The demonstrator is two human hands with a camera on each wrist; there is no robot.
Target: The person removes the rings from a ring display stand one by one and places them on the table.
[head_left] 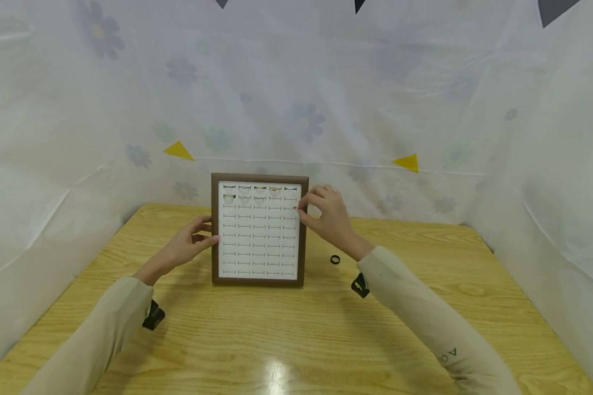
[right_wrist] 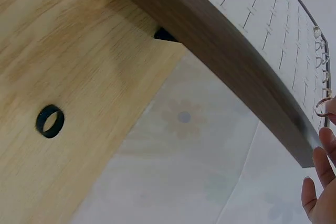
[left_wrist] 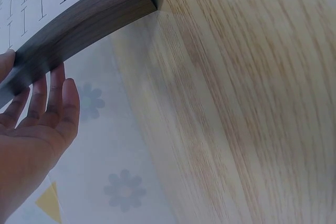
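Head view first: the left hand (head_left: 188, 247) reaches in from the left, forearm low over the table (head_left: 286, 340), and steadies the left edge of the tray (head_left: 215, 236), thumb on the frame's front, fingers straight and relaxed behind it. From the left wrist, those fingers (left_wrist: 50, 100) lie flat against the back of the dark wooden frame, not curled round anything. Over on the other side, the right hand (head_left: 326, 216) comes up at the tray's upper right corner, wrist raised, thumb and forefinger pinched on a small ring (right_wrist: 323, 106) right at the end of the second row. From the right wrist, that ring sits at the white board's edge between the fingertips (right_wrist: 332, 107), touching the slot. The tray stands nearly upright at the far side of the table, leaning back toward the flowered sheet (head_left: 326, 99). Its white panel carries rows of slots; a few rings fill the top row and part of the second, while the lower rows show bare slots. A black ring (head_left: 335, 259) lies flat on the table, just right of the tray and under the right wrist.
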